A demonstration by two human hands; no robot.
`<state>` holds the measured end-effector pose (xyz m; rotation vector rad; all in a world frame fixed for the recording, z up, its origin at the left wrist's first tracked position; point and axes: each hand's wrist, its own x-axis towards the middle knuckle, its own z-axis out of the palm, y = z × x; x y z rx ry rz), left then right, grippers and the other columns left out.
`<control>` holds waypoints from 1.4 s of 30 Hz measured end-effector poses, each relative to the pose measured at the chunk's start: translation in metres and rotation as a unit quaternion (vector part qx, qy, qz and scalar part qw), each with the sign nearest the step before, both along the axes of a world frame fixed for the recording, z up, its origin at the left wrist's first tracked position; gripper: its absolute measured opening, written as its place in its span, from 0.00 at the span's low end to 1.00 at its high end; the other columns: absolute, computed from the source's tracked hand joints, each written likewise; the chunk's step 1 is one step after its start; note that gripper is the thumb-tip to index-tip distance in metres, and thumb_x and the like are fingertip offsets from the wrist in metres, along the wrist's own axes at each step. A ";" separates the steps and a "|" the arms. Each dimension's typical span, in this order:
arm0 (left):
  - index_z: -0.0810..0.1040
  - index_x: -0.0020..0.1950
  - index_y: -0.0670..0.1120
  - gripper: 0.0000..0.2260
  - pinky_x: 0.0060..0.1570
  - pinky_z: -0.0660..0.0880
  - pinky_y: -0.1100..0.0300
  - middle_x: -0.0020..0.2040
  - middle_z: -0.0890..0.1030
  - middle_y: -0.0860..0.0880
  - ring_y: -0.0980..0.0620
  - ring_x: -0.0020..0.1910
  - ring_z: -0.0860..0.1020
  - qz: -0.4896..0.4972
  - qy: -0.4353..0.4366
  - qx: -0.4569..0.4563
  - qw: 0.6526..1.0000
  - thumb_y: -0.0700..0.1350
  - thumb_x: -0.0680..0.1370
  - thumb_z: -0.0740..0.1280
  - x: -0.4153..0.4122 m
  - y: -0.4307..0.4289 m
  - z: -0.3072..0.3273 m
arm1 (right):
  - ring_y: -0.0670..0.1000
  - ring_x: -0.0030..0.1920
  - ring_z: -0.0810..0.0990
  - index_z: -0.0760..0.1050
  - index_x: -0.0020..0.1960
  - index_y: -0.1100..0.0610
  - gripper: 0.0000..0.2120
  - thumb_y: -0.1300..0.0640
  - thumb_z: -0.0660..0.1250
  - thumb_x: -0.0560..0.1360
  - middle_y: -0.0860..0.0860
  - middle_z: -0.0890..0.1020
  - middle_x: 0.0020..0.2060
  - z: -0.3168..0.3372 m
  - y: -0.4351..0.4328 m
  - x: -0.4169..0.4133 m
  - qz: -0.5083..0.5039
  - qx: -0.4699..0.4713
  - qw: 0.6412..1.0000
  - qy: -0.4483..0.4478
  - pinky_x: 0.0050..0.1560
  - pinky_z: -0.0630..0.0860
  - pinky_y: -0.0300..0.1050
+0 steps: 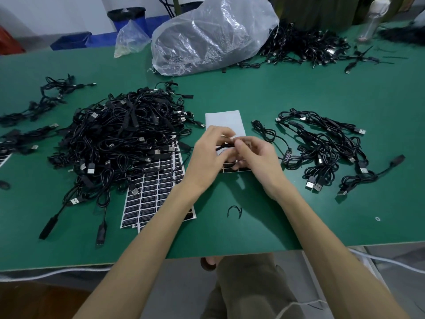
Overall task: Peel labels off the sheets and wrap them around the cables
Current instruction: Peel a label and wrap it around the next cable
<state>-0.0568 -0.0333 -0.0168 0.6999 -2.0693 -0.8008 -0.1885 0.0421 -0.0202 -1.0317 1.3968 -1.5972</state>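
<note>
Green counter (299, 95); blue bins (71, 41) on floor far left. Clear bag (211, 35) far centre, dark contents unclear. Pinching one cable (222, 148) with left hand (207, 157) and right hand (258, 157), over label sheet (226, 123) mid-counter.

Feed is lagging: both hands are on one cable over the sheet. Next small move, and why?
Probably fold the label closed around the cable: left hand and right hand both pinch it above the label sheet, so wrapping seems under way. The label itself is not clearly visible.

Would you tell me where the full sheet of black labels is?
Head view: the sheet of black labels lies left of centre, partly under the black cable pile.
</note>
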 end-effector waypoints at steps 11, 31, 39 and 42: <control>0.82 0.65 0.44 0.12 0.68 0.68 0.42 0.58 0.83 0.47 0.46 0.58 0.77 0.085 -0.131 -0.003 0.988 0.44 0.86 0.63 0.016 -0.012 -0.008 | 0.49 0.32 0.78 0.79 0.52 0.64 0.08 0.66 0.60 0.83 0.54 0.82 0.34 0.010 0.002 -0.014 -0.116 -0.088 0.953 -0.265 0.35 0.77 0.41; 0.83 0.62 0.39 0.11 0.47 0.81 0.59 0.49 0.87 0.44 0.46 0.47 0.87 0.047 0.103 0.234 0.966 0.32 0.83 0.65 0.029 -0.021 -0.012 | 0.55 0.43 0.85 0.58 0.81 0.56 0.30 0.61 0.67 0.83 0.57 0.85 0.54 0.005 0.001 -0.008 -0.148 -0.086 0.982 -0.076 0.44 0.82 0.48; 0.78 0.64 0.41 0.11 0.45 0.78 0.54 0.46 0.88 0.46 0.43 0.45 0.87 -0.042 0.063 0.234 0.969 0.37 0.86 0.58 0.027 -0.015 -0.010 | 0.50 0.48 0.85 0.82 0.61 0.54 0.09 0.57 0.70 0.81 0.47 0.79 0.60 -0.007 0.000 0.002 -0.022 -0.002 0.977 0.214 0.51 0.83 0.57; 0.78 0.62 0.42 0.09 0.42 0.75 0.56 0.47 0.88 0.46 0.44 0.45 0.87 -0.058 0.052 0.226 0.971 0.38 0.86 0.60 0.028 -0.016 -0.012 | 0.49 0.45 0.84 0.81 0.53 0.51 0.05 0.60 0.69 0.81 0.49 0.81 0.54 -0.006 -0.002 0.001 -0.038 0.000 0.975 0.219 0.49 0.83 0.54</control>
